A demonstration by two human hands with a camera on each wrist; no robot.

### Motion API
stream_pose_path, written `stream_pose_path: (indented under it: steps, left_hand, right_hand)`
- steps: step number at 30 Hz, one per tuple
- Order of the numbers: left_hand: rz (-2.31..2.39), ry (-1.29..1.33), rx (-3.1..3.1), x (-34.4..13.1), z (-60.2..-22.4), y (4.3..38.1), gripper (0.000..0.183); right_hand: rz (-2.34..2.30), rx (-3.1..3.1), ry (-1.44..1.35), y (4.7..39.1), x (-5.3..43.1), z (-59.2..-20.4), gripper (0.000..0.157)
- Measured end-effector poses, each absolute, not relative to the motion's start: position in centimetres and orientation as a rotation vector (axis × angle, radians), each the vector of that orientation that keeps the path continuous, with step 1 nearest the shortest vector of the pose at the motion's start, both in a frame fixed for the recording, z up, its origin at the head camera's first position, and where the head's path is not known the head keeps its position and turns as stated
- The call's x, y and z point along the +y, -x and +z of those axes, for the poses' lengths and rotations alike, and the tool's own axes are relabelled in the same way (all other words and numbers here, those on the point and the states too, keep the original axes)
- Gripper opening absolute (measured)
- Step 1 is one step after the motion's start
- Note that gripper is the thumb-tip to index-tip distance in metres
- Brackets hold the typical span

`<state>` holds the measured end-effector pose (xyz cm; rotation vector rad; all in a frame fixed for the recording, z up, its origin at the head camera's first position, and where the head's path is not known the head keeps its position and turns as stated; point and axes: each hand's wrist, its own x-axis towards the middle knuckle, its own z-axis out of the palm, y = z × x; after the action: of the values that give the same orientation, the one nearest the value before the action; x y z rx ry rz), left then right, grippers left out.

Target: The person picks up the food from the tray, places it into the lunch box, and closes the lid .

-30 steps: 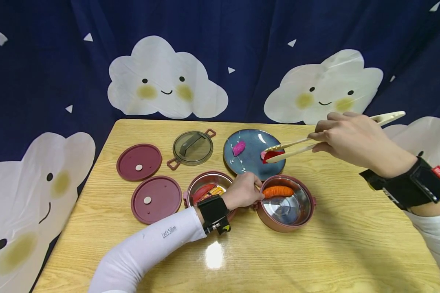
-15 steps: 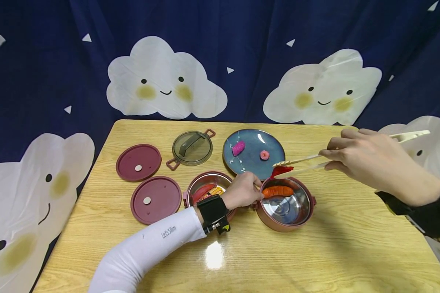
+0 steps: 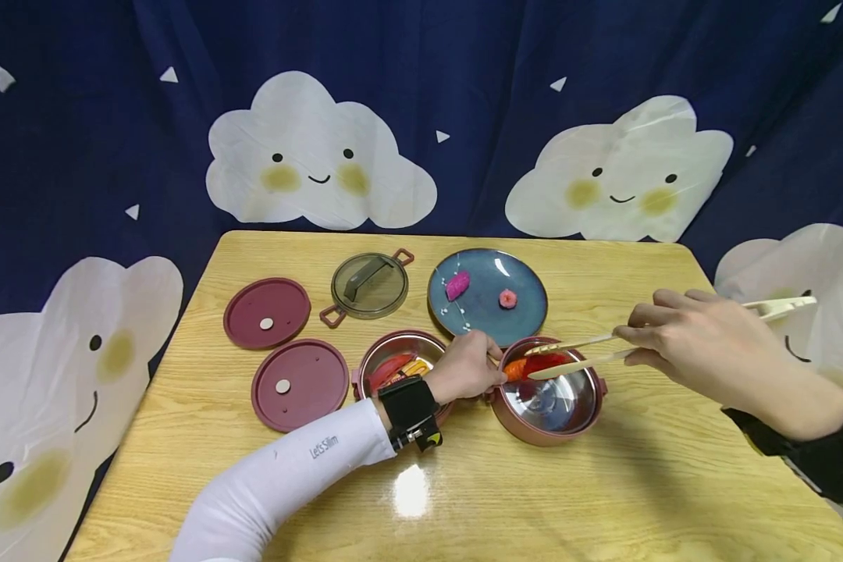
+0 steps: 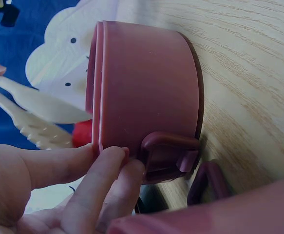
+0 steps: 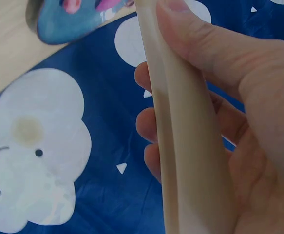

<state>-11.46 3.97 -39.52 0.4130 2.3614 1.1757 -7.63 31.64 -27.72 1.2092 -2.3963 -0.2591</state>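
My left hand (image 3: 469,365) pinches the rim of the right-hand pink pot (image 3: 549,437) between thumb and fingers; in the left wrist view the fingers sit beside the pot's handle (image 4: 168,141). In my right hand (image 3: 695,351) I hold cream-coloured tongs (image 5: 193,141), gripped around both arms. Their tips reach over the pot's opening with a red piece (image 3: 546,361) between them. Beneath lies an orange, ridged sausage-shaped piece (image 3: 513,370), partly covered by the red piece and the tongs.
Left of it stands a second pot (image 3: 402,336) with red and yellow pieces inside. Behind is a blue plate (image 3: 488,269) with a magenta piece (image 3: 457,286) and a pink ring (image 3: 508,299). A glass lid (image 3: 386,293) and two maroon lids (image 3: 267,300) lie to the left.
The tongs have lifted the red piece off the blue plate and brought it toward me, down into the pot's opening. My left hand has stayed at the rim.
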Motion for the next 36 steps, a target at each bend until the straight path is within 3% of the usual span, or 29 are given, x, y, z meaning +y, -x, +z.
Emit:
stream_pose_path:
  steps: [3, 6, 8, 13, 19, 36]
  left_hand:
    - [1.169, -0.419, 2.356, 4.0, -39.5, 11.4, 0.03]
    - [1.178, -0.419, 2.348, 4.0, -39.6, 11.4, 0.03]
    - [1.18, -0.418, 2.351, 4.0, -39.6, 11.4, 0.029]
    - [1.198, -0.412, 2.351, 3.9, -39.6, 11.4, 0.028]
    - [1.228, -0.419, 2.337, 3.8, -39.8, 11.4, 0.029]
    - [1.19, -0.417, 2.355, 3.9, -39.7, 11.4, 0.031]
  right_hand:
    - [-0.245, -2.407, -1.232, 7.5, 31.7, -28.5, 0.075]
    - [-0.23, -2.412, -1.263, 7.5, 31.6, -29.3, 0.044]
    - [-0.232, -2.415, -1.272, 7.4, 31.6, -29.7, 0.034]
    - [-0.234, -2.429, -1.265, 7.3, 31.3, -30.4, 0.048]
    - [-0.226, -2.431, -1.289, 7.3, 31.3, -31.0, 0.026]
    - [-0.223, -2.425, -1.291, 7.8, 30.7, -32.2, 0.033]
